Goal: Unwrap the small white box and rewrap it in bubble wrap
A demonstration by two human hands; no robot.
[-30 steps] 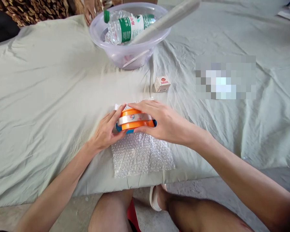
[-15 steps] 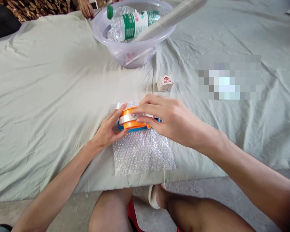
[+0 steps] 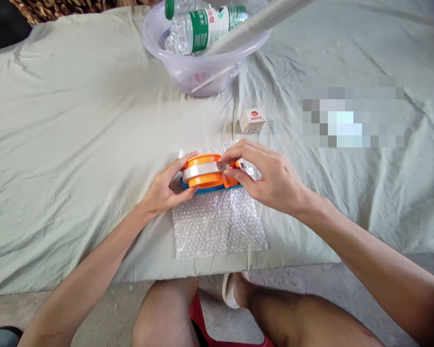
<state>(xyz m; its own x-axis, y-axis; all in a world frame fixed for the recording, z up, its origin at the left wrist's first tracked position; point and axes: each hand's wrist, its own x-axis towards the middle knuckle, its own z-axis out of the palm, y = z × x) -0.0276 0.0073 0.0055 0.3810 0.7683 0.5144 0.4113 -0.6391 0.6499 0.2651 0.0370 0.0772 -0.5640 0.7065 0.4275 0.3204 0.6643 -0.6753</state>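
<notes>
An orange and blue tape dispenser (image 3: pixel 207 180) with a narrow silvery-white band of tape (image 3: pixel 201 168) round its orange hub rests on a sheet of bubble wrap (image 3: pixel 217 226). My left hand (image 3: pixel 164 189) grips the dispenser's left side, thumb low at the front and fingers over the top. At the right end of the band, the thumb and fingers of my right hand (image 3: pixel 265 176) are pinched together on the tape. Part of the dispenser's right side is hidden behind that hand.
A small white box (image 3: pixel 252 120) sits just beyond the bubble wrap. Further back, a translucent basin (image 3: pixel 206 72) holds plastic bottles (image 3: pixel 211 29) and a long pale roll (image 3: pixel 260 26). A pale green cloth (image 3: pixel 75 130) covers the table; a blurred-out patch lies on the right.
My right hand has drawn back a little to the right along the band, uncovering more of the tape and orange hub. My left hand keeps its grip. The view has shifted slightly.
</notes>
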